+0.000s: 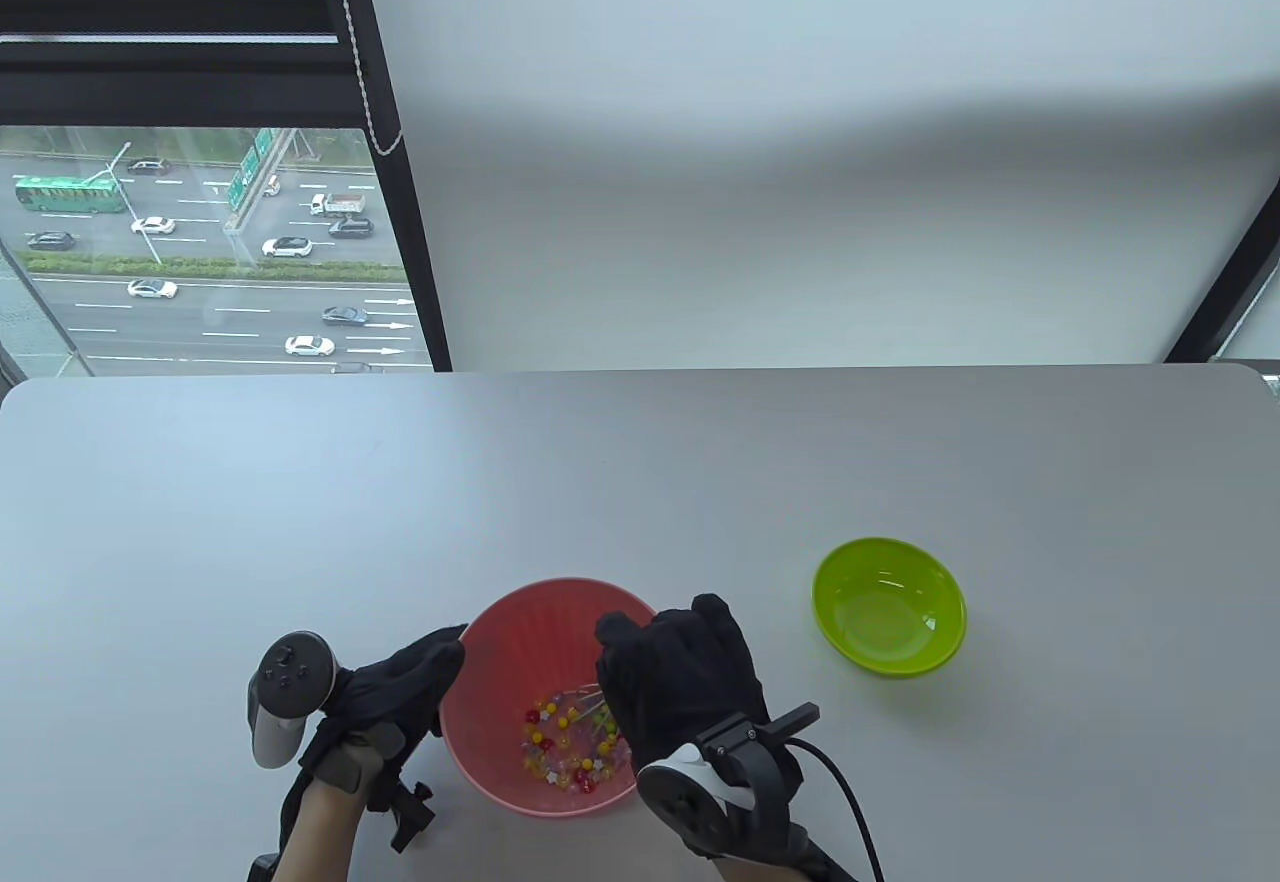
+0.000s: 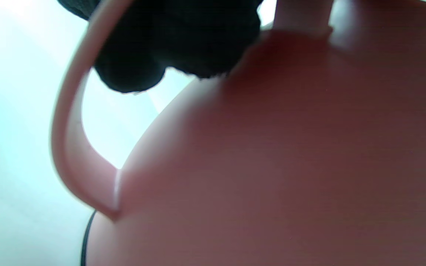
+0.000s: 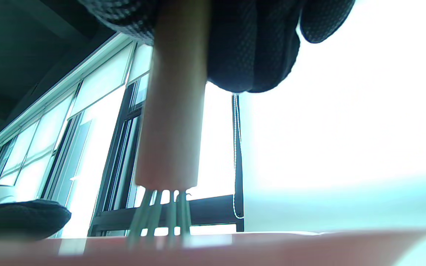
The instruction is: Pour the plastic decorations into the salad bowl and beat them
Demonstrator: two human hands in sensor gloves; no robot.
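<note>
A pink salad bowl (image 1: 505,652) stands near the table's front edge with several small coloured plastic decorations (image 1: 565,747) in its bottom. My left hand (image 1: 400,687) grips the bowl's left rim; in the left wrist view the fingers (image 2: 176,40) curl over the bowl's handle loop (image 2: 68,147) against the pink wall (image 2: 272,166). My right hand (image 1: 680,682) hovers over the bowl and grips a whisk by its wooden handle (image 3: 172,122). The whisk's wires (image 3: 161,214) dip down into the bowl among the decorations.
An empty lime-green bowl (image 1: 889,605) sits to the right of the pink one. The grey table (image 1: 640,482) stretches back to a window (image 1: 200,242) and a white wall. A black cable (image 1: 850,802) trails from my right wrist.
</note>
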